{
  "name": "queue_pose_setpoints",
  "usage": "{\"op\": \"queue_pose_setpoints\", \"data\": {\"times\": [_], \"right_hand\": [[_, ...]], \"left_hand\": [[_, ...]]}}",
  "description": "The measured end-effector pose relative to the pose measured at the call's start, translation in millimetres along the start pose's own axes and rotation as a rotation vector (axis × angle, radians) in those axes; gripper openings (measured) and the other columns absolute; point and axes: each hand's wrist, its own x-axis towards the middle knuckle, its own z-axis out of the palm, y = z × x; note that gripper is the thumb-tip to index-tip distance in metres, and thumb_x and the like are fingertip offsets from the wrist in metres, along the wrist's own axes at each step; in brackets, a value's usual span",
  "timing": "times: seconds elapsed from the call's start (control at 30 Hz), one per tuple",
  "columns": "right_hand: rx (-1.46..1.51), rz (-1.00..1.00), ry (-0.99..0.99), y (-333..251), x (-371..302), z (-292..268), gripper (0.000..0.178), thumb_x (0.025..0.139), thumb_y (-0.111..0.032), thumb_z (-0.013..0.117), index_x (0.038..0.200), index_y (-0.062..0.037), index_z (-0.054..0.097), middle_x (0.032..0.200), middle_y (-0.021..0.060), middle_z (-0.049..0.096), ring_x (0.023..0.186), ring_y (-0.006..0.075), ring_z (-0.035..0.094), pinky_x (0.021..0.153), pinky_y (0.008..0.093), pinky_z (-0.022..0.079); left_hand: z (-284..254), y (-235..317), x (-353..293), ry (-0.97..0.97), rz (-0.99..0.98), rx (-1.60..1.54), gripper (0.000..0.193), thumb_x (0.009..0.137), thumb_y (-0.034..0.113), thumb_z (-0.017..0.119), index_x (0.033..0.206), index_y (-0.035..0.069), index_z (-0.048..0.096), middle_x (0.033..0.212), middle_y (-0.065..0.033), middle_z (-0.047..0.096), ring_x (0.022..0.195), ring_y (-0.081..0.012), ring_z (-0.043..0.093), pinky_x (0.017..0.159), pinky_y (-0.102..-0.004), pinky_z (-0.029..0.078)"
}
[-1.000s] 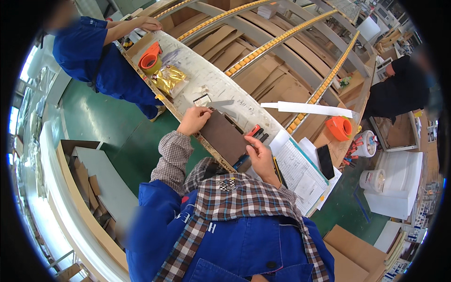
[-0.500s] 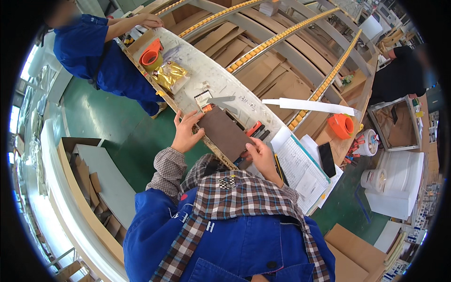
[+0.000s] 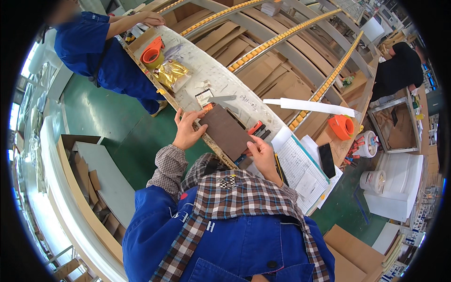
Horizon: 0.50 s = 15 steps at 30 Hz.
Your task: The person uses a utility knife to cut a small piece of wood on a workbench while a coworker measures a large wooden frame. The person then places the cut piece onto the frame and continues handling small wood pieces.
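A dark brown rectangular sheet (image 3: 225, 131) lies slanted over the near edge of the workbench. My right hand (image 3: 263, 157) grips its lower right corner, thumb on top and fingers underneath. At its upper left corner, my left hand (image 3: 188, 131) holds the edge between thumb and fingers. Beyond the sheet are a grey metal blade-like piece (image 3: 223, 99) and a small white printed card (image 3: 204, 97). A red-and-black tool (image 3: 255, 127) sits beside its right side, partly hidden. Some things under the sheet cannot be made out.
An orange tape dispenser (image 3: 151, 55) and a gold foil bag (image 3: 173, 74) stand up the bench. To the right are a written sheet on a clipboard (image 3: 300, 171), a phone (image 3: 326, 159) and another orange dispenser (image 3: 341, 127). A co-worker in blue (image 3: 89, 51) leans on the bench.
My left thumb and fingers have moved in onto the sheet's upper left corner. The sheet has shifted slightly; my right hand keeps its grip.
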Motion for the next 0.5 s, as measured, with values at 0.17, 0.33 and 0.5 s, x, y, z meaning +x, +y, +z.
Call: {"op": "queue_pose_setpoints", "data": {"times": [0.17, 0.33, 0.5], "right_hand": [[-0.001, 0.006, -0.052, 3, 2, -3, 0.035, 0.091, -0.018, 0.051, 0.120, 0.0012, 0.052, 0.082, 0.0065, 0.065, 0.071, 0.0118, 0.062, 0.063, 0.0225, 0.048], [-0.002, 0.034, -0.053, 4, 3, -2, 0.037, 0.091, -0.018, 0.051, 0.122, 0.0005, 0.049, 0.085, 0.0066, 0.065, 0.074, 0.0119, 0.062, 0.063, 0.0224, 0.048], [0.071, 0.122, -0.145, -8, -2, -3, 0.039, 0.085, -0.019, 0.060, 0.114, 0.0051, 0.053, 0.082, 0.0068, 0.065, 0.069, 0.0098, 0.061, 0.059, 0.0214, 0.047]], "left_hand": [[-1, 5, 1, -0.001, 0.005, 0.037, 0.055, 0.067, 0.025, 0.065, 0.120, 0.012, 0.052, 0.103, -0.0025, 0.056, 0.109, -0.0197, 0.046, 0.107, -0.0481, 0.002], [3, 3, 1, 0.042, 0.047, -0.027, 0.060, 0.067, 0.024, 0.058, 0.125, 0.012, 0.047, 0.108, -0.0025, 0.056, 0.114, -0.0209, 0.043, 0.108, -0.0483, -0.001], [10, -11, 1, 0.011, 0.067, -0.085, 0.063, 0.071, 0.020, 0.049, 0.133, 0.012, 0.039, 0.114, -0.0026, 0.055, 0.119, -0.0209, 0.038, 0.108, -0.0483, -0.005]]}}
